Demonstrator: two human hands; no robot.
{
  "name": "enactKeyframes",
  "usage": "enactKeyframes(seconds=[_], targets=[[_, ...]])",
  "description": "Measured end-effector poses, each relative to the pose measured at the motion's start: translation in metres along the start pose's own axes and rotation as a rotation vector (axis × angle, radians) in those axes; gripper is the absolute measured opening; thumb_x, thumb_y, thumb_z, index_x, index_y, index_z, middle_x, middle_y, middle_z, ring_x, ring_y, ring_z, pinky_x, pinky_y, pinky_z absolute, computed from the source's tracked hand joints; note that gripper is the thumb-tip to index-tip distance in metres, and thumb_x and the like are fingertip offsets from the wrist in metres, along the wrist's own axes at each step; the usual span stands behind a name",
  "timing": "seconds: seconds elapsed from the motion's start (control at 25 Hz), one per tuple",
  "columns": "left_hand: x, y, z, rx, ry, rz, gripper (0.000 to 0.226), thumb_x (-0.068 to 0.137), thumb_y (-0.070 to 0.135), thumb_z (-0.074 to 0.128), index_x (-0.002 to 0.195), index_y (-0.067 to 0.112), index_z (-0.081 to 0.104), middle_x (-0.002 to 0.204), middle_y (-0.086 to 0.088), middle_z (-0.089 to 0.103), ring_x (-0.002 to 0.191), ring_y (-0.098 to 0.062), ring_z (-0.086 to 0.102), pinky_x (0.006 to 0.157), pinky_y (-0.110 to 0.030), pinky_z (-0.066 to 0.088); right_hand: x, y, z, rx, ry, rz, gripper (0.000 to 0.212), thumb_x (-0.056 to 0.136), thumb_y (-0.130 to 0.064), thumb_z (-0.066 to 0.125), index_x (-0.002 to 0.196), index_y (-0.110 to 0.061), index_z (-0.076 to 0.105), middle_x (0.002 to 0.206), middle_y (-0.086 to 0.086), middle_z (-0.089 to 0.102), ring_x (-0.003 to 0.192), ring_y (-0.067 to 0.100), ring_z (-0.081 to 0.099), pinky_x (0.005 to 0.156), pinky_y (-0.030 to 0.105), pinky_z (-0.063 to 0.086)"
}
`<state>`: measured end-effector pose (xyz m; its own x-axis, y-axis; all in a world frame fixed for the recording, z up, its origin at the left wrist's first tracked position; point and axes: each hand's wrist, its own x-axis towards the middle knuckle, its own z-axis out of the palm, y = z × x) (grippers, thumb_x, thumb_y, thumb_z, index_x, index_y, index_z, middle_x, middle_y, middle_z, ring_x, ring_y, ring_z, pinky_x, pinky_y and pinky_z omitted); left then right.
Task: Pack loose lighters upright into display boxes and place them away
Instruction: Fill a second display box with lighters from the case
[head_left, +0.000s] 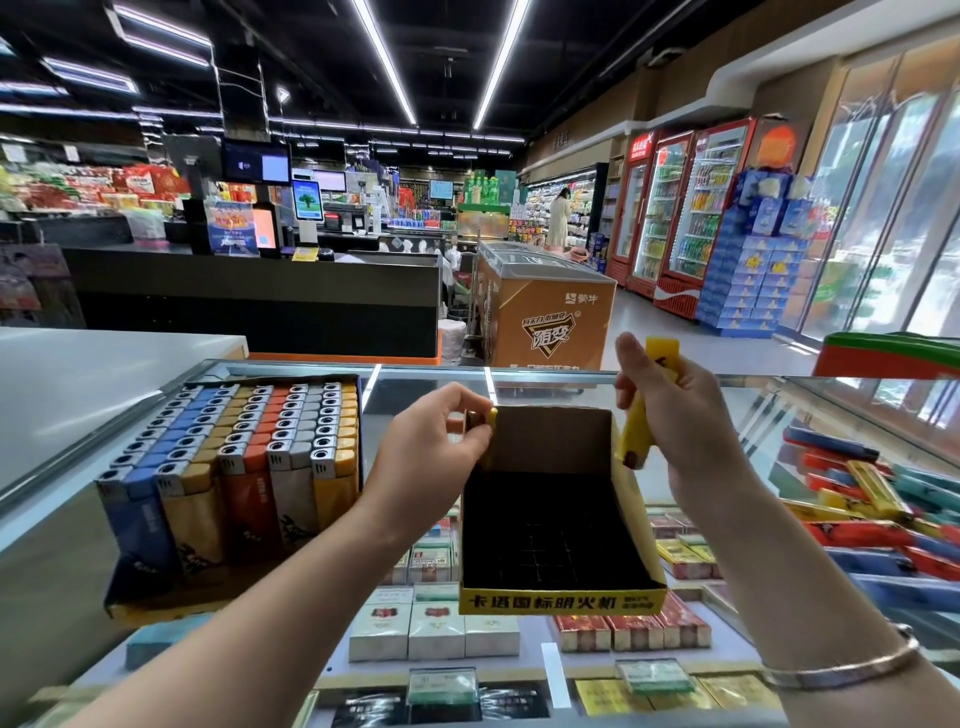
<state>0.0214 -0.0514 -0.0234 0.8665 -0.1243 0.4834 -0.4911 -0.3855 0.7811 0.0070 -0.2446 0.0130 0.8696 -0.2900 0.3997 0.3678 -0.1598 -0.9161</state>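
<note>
1. Empty display box (561, 600): yellow outside with black lettering, black inside with a grid.
2. Full box (228, 467), left: rows of blue, tan, orange, grey and yellow lighters, silver tops.
3. Lighters (640, 415) in right hand: yellow, dark ends.
4. Loose pile (872, 499), right: red, yellow, teal, blue.
5. Bracelet (841, 665): silver.
</note>
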Motion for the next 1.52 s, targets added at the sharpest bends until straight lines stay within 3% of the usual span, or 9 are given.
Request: enactKeyframes(seconds=[0.16, 0.32, 0.48, 0.68, 0.84, 0.92, 1.16, 1.4, 1.52], targets=[[-0.005, 0.007, 0.005, 0.124, 0.011, 0.13, 0.025, 0.083, 0.027, 0.065, 0.107, 0.029, 0.057, 0.11, 0.014, 0.051, 0.108, -0.005, 0.044, 0.088, -0.019, 0.04, -0.006, -0.003, 0.006, 0.127, -0.095, 0.04, 0.043, 0.058, -0.057, 0.061, 0.064, -0.016, 0.05, 0.06, 0.003, 0.051, 0.05, 0.009, 0.048, 0.05, 0.019, 0.044], [-0.017, 0.02, 0.008, 0.172, -0.094, 0.317, 0.03, 0.078, 0.039, 0.066, 0.106, 0.037, 0.056, 0.089, 0.032, 0.05, 0.097, 0.002, 0.046, 0.08, -0.02, 0.042, -0.011, 0.0, 0.013, 0.32, -0.194, 0.089, 0.039, 0.057, -0.047, 0.069, 0.068, -0.016, 0.048, 0.048, -0.001, 0.048, 0.04, 0.013, 0.049, 0.037, 0.021, 0.042], [-0.017, 0.024, 0.007, -0.143, -0.141, 0.159, 0.022, 0.081, 0.022, 0.067, 0.1, 0.029, 0.058, 0.079, 0.01, 0.063, 0.077, -0.004, 0.061, 0.065, -0.021, 0.052, -0.013, 0.003, 0.018, 0.38, -0.261, 0.121, 0.035, 0.057, -0.04, 0.075, 0.067, -0.015, 0.052, 0.051, 0.003, 0.052, 0.038, 0.016, 0.05, 0.036, 0.022, 0.043], [-0.008, 0.026, -0.002, -0.449, 0.059, 0.056, 0.021, 0.088, 0.006, 0.056, 0.094, 0.025, 0.062, 0.085, 0.0, 0.065, 0.078, -0.004, 0.063, 0.067, -0.013, 0.05, -0.009, 0.006, 0.014, 0.352, -0.224, 0.045, 0.023, 0.071, -0.034, 0.068, 0.067, -0.016, 0.055, 0.049, 0.0, 0.05, 0.035, 0.009, 0.043, 0.035, 0.017, 0.036], [-0.005, 0.025, -0.008, -0.249, 0.125, 0.141, 0.026, 0.091, 0.008, 0.053, 0.1, 0.032, 0.058, 0.092, 0.004, 0.064, 0.083, -0.006, 0.062, 0.07, -0.013, 0.05, -0.005, 0.009, 0.012, -0.12, 0.039, -0.255, 0.038, 0.089, -0.038, 0.052, 0.073, -0.004, 0.056, 0.062, 0.012, 0.055, 0.051, 0.016, 0.049, 0.051, 0.026, 0.042], [-0.007, 0.023, -0.007, -0.067, 0.1, 0.204, 0.026, 0.089, 0.011, 0.056, 0.108, 0.028, 0.057, 0.093, 0.011, 0.063, 0.087, -0.005, 0.061, 0.075, -0.013, 0.05, -0.004, 0.011, 0.013, -0.186, 0.075, -0.261, 0.046, 0.089, -0.042, 0.049, 0.081, 0.002, 0.058, 0.076, 0.022, 0.06, 0.065, 0.026, 0.054, 0.058, 0.025, 0.043], [-0.005, 0.015, -0.007, 0.163, 0.059, 0.296, 0.025, 0.085, 0.006, 0.061, 0.108, 0.015, 0.066, 0.094, 0.013, 0.059, 0.091, -0.003, 0.057, 0.08, -0.013, 0.048, -0.006, 0.021, 0.02, -0.273, -0.228, 0.046, 0.035, 0.09, -0.04, 0.052, 0.08, -0.009, 0.065, 0.076, 0.009, 0.062, 0.078, 0.02, 0.06, 0.077, 0.037, 0.049], [-0.003, 0.01, -0.005, 0.223, 0.069, 0.247, 0.02, 0.087, 0.011, 0.06, 0.103, 0.022, 0.066, 0.09, 0.021, 0.054, 0.1, -0.008, 0.05, 0.089, -0.027, 0.044, -0.005, 0.02, 0.021, -0.346, -0.267, 0.058, 0.033, 0.091, -0.04, 0.049, 0.093, -0.01, 0.062, 0.085, 0.005, 0.06, 0.082, 0.012, 0.056, 0.065, 0.021, 0.041], [-0.001, 0.008, -0.005, 0.161, 0.068, 0.173, 0.017, 0.087, 0.012, 0.061, 0.099, 0.022, 0.066, 0.095, 0.013, 0.056, 0.102, -0.011, 0.05, 0.088, -0.024, 0.043, -0.006, 0.019, 0.021, -0.344, -0.26, 0.056, 0.034, 0.091, -0.04, 0.048, 0.094, -0.009, 0.062, 0.082, 0.003, 0.059, 0.08, 0.01, 0.055, 0.062, 0.02, 0.039]])
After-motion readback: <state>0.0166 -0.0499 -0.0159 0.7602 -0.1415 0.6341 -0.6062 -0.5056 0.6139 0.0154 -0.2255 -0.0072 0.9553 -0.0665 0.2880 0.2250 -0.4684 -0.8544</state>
